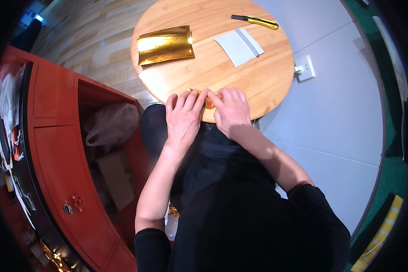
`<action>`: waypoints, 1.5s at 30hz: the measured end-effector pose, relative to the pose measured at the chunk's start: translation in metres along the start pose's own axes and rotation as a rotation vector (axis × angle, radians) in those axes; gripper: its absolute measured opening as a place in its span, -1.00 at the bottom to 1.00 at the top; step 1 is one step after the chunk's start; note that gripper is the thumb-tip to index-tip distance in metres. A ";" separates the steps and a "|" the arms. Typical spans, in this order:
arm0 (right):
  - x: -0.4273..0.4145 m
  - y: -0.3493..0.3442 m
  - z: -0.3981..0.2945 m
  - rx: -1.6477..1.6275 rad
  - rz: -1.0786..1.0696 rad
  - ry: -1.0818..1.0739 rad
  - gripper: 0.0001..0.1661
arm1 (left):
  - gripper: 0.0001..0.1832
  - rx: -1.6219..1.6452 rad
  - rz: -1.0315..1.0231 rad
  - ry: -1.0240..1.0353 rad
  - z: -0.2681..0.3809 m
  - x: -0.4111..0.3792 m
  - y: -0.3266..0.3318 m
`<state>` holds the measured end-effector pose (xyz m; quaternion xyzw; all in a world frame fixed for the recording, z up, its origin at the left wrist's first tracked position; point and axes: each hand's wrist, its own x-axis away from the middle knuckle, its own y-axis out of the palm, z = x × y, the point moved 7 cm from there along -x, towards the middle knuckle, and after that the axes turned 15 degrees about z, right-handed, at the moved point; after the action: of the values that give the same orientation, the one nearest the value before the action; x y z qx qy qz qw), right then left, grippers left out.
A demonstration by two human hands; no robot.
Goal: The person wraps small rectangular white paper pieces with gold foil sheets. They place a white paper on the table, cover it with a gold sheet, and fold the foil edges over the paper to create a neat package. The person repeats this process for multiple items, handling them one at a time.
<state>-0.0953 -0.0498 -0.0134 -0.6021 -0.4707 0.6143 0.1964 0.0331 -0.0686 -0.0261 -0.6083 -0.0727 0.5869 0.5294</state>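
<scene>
Near the front edge of the round wooden table (210,78), both my hands are on a small piece of gold foil paper (209,103). My left hand (185,114) holds it down with the fingers laid over it, so most of the foil is hidden. From the other side, my right hand (234,110) grips the foil's right part, the index finger pointing in until it meets the left fingertips. The right hand's other fingers are curled. Farther back on the left lies a stack of gold foil sheets (166,46). To the right of the stack is a white paper piece with a grey strip (239,47).
A yellow and black utility knife (255,21) rests at the table's far right. On my left stands a red cabinet (56,153) with plastic bags (114,124) in its open compartment. A plug sits in a white wall socket (305,69) right of the table.
</scene>
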 end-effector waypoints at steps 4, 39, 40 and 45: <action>0.003 0.004 -0.002 0.107 -0.024 -0.044 -0.36 | -0.50 -0.122 -0.044 0.036 0.007 -0.002 0.005; 0.022 -0.032 0.009 -1.354 -0.386 0.971 -0.78 | -0.83 1.167 -0.249 -1.201 0.019 0.048 -0.055; 0.020 -0.033 0.005 -1.388 -0.371 0.968 -0.78 | -0.88 1.116 -0.213 -1.184 0.014 0.049 -0.051; 0.004 -0.056 0.001 -1.192 -0.219 0.601 -0.83 | -0.87 1.220 -0.156 -1.306 0.017 0.044 -0.052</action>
<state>-0.1150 -0.0199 0.0300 -0.7012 -0.7121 0.0320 0.0144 0.0603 -0.0054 -0.0118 0.2409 -0.0759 0.7150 0.6519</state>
